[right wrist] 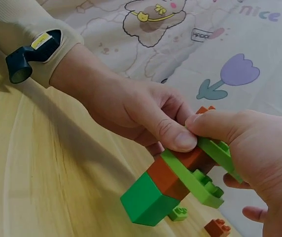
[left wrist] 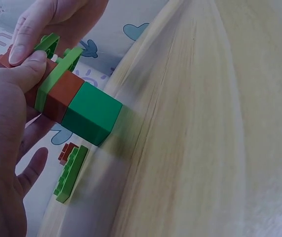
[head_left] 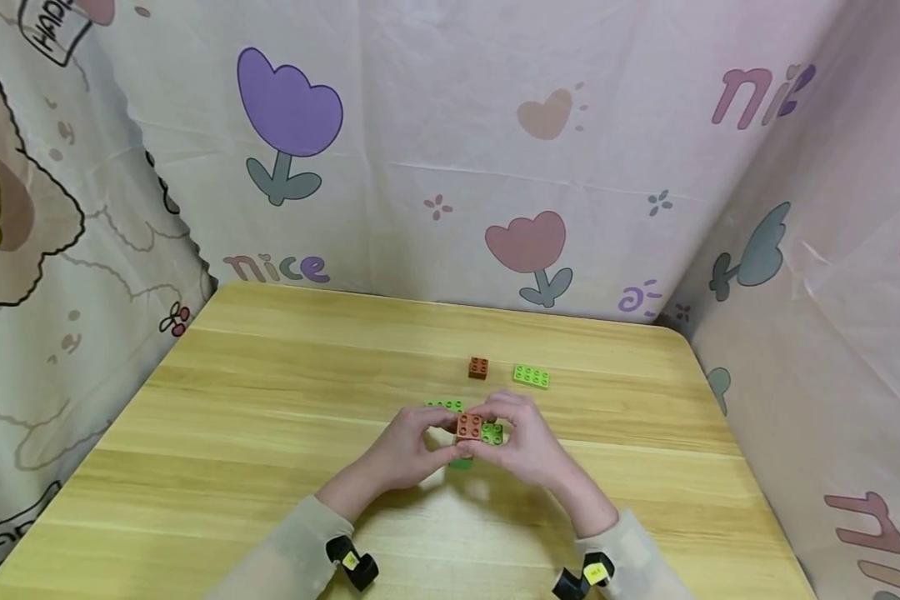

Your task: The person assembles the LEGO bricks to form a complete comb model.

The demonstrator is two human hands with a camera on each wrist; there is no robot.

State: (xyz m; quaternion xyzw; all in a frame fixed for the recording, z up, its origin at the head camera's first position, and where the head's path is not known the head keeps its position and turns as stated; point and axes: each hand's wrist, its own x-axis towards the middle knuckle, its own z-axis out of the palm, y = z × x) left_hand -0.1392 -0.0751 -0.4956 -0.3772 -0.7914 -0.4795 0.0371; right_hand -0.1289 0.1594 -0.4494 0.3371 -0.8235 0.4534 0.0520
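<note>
Both hands hold one upright stack of toy building bricks. At its bottom is a dark green brick [left wrist: 91,113]; above it brown bricks alternate with light green bricks [right wrist: 193,180] that jut out to one side. A brown brick [head_left: 469,427] tops the stack. My left hand [head_left: 408,450] grips the stack's upper part, its thumb on a brown brick just above the lower light green one. My right hand [head_left: 521,437] pinches near the top, thumb close to the left thumb. Fingers on the far side are partly hidden.
On the wooden table [head_left: 270,375], beyond the hands, lie a loose brown brick [head_left: 478,367] and a light green brick [head_left: 531,376]. Another light green brick [head_left: 446,406] lies just behind the left hand. Patterned cloth [head_left: 420,150] hangs along the table's back and sides.
</note>
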